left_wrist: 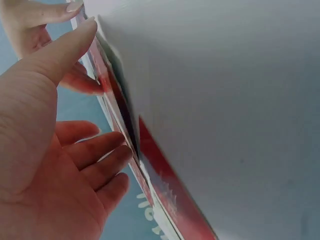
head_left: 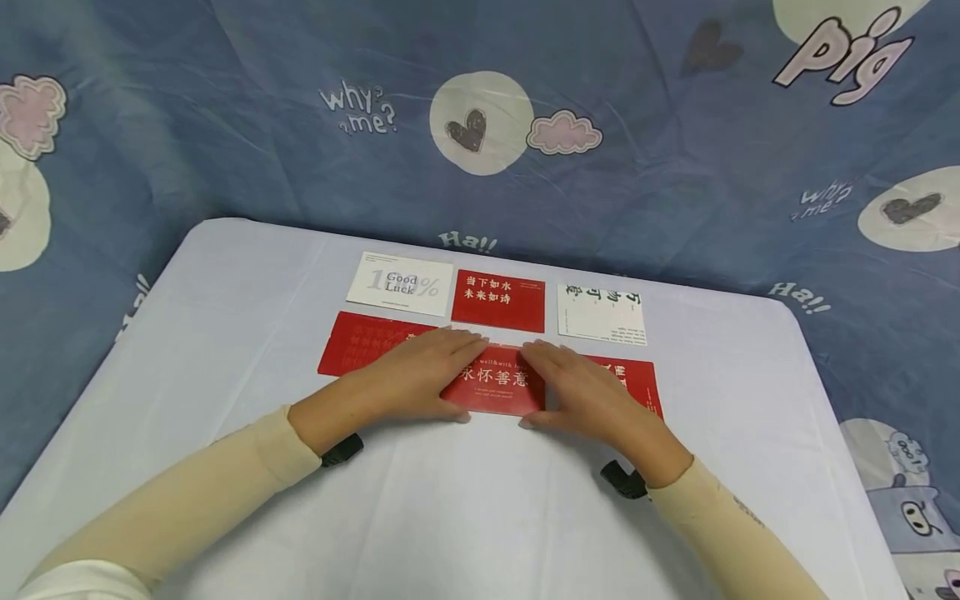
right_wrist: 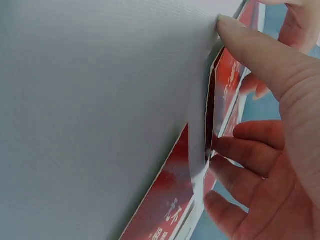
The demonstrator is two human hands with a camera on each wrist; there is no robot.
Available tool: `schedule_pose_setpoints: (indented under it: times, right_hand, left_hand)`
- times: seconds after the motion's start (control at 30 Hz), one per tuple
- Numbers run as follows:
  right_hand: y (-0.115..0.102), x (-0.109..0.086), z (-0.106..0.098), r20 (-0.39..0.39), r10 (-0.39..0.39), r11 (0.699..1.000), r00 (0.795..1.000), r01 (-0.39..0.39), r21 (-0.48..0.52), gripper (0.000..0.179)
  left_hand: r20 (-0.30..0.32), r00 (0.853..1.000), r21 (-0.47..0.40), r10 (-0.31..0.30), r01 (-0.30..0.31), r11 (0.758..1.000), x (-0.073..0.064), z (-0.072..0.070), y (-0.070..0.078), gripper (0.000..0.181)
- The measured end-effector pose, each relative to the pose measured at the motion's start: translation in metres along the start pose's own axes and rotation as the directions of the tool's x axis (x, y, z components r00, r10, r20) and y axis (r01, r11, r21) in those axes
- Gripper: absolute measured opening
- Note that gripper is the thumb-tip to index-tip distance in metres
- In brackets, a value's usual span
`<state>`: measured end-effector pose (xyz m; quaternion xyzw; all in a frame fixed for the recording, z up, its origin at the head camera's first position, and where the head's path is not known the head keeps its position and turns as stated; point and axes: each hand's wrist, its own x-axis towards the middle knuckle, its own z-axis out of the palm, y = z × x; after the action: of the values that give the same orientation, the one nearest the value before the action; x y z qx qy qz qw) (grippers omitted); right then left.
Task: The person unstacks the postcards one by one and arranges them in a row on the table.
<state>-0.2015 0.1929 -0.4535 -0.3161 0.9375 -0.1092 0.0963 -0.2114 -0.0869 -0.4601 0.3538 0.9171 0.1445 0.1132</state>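
Observation:
A red card with white Chinese characters (head_left: 498,380) lies in the middle of the nearer row, low over the white table. My left hand (head_left: 416,375) holds its left end, thumb at the near edge and fingers at the far edge. At the right end my right hand (head_left: 588,392) holds it the same way. In the right wrist view, a dark gap shows under the near edge of this card (right_wrist: 227,80). Partly covered by my left hand is another red card (head_left: 358,343); a third red card (head_left: 639,385) shows beyond my right hand.
Behind, in a farther row, lie a white "Good Luck" card (head_left: 382,292), a red card (head_left: 498,308) and a white card with dark characters (head_left: 600,317). Blue printed cloth (head_left: 600,208) hangs past the table's far edge. Black wrist straps (head_left: 342,450) show below the wrists.

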Motion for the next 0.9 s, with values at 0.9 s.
schedule_pose_setpoints:
  times: [0.9]
  right_hand:
    - [0.0013,-0.0023,0.0035,-0.058,-0.008,1.0,0.998,0.01,0.027,0.094]
  left_hand:
    - [-0.03,0.999,0.038,0.045,-0.044,0.998,0.0006,0.0045,-0.0012,0.095]
